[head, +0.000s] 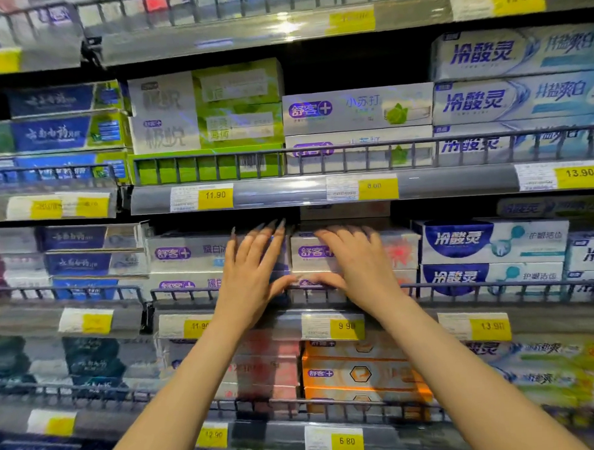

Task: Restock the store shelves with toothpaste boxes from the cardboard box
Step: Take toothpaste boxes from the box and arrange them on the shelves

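Two hands reach into middle shelf [461, 287] over wire rail. Left hand [253, 271] flat, fingers straight and spread, pressing on face of white toothpaste box [188, 253] stack, thumb reaching right along rail. Right hand [351, 260] just beside it, fingers curled over top edge of red-marked toothpaste box [399, 251], thumb under its lower edge. Blue-logo boxes [490, 240] stacked further right.

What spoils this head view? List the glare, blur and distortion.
Head view: glare flares on the top shelf's clear plastic price strip; motion blur smears the left hand, the right hand and the left-side dark blue toothpaste boxes; wide-angle distortion bows the grey wire shelf rail; the yellow 13.90 price tag stays readable.
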